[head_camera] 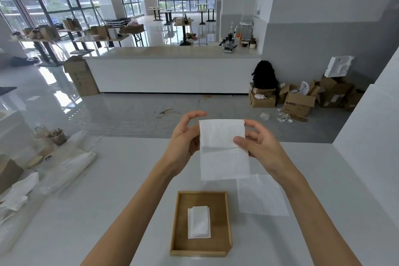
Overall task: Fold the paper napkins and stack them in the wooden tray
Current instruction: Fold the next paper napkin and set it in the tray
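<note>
While both hands are raised above the white table [108, 211], the findings read as follows.

Held napkin: a white paper napkin [223, 153] hangs upright in the air between the two hands, beyond the far edge of the tray; a fold line crosses it about midway.
Left hand: the left hand [183, 142] meets the napkin's left edge near the upper corner; its fingers curl loosely behind the sheet, index tip clear above the top edge; grip contact is hidden.
Right hand: the right hand [259, 147] pinches the right edge, thumb pressed on the near face at the fold, fingers behind.
Wooden tray: the wooden tray [179, 222] sits near the person, centre of the table, holding a stack of folded napkins [199, 222].
Flat napkin: an unfolded napkin [261, 196] lies on the table just right of the tray.
</note>
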Demonstrator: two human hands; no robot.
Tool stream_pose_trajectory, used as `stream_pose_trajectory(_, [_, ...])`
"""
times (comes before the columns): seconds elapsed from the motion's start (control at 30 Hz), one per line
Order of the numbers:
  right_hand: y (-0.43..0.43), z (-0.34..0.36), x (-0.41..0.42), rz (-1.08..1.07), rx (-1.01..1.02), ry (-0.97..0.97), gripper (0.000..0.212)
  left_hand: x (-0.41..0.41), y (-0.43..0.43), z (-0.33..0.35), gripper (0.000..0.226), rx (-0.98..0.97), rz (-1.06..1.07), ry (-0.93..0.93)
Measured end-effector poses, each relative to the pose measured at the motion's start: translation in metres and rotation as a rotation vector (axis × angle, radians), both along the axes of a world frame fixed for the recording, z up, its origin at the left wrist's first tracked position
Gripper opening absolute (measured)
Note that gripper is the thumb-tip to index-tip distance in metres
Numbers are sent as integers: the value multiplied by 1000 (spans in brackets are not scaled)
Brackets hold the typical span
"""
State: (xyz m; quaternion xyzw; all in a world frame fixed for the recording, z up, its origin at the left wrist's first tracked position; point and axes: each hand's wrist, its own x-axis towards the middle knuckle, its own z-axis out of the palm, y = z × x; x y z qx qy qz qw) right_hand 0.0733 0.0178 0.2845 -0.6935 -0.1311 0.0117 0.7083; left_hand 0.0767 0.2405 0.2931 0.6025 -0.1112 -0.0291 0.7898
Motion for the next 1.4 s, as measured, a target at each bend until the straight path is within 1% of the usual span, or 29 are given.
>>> stream_pose_trajectory(0.03, [0,0,0,-9,9,-6,43,-1,-1,0,21,-32,-17,49])
stream_pose_trajectory(0.1, [0,0,1,-31,20,-13,41,-3,-3,-3,40,-52,-69,130])
stream_pose_trajectory(0.13, [0,0,2,-38,27,-15,40,-4,-4,-4,46,-24,-90,139])
stream_pose_trajectory(0.17, [0,0,3,-44,33,-15,40,-5,-4,-5,45,17,-103,126])
stream_pose_trajectory(0.23, [0,2,4,-56,36,-20,39,-6,-3,-8,33,90,-91,89])
stream_pose_trajectory(0.33, [-3,3,5,-44,25,-20,42,-6,-2,-10,28,148,-42,59])
stream_pose_trajectory(0.47, [-7,2,8,38,-17,43,56,-4,-1,-6,22,156,-24,4])
stream_pose_trajectory(0.53, [-9,1,10,10,-27,50,51,-4,0,-4,26,186,-48,-5])
stream_pose_trajectory(0.63, [-10,1,10,-26,4,47,35,-4,0,-4,34,224,-79,-10])
stream_pose_trajectory(0.73, [-9,5,7,-55,-14,-9,23,-4,0,-3,28,230,-32,-61])
stream_pose_trajectory(0.77, [-8,7,7,-56,-27,-41,25,-4,0,-3,27,226,-19,-84])
stream_pose_trajectory(0.87, [-7,12,5,-27,-13,-86,48,-3,1,-1,30,178,21,-117])
stream_pose_trajectory(0.93, [-5,15,3,-11,-4,-113,53,-2,0,-2,27,106,52,-106])
stream_pose_trajectory(1.0, [-4,17,1,-9,-1,-144,55,-1,-1,-4,24,5,41,-48])
stream_pose_trajectory(1.07, [-4,18,1,-20,-10,-180,56,-1,0,-5,23,-92,-30,53])
stream_pose_trajectory(1.17, [-4,17,3,-51,-50,-226,60,-2,0,-4,33,-205,-117,200])
stream_pose_trajectory(1.23, [-6,15,4,-57,-86,-264,61,-3,0,-3,36,-182,-124,230])
stream_pose_trajectory(1.33, [-8,10,4,-44,-178,-300,57,-4,-2,-8,20,-11,-67,158])
stream_pose_trajectory(1.4, [-9,8,3,-30,-188,-257,56,-5,-3,-10,17,33,-33,153])
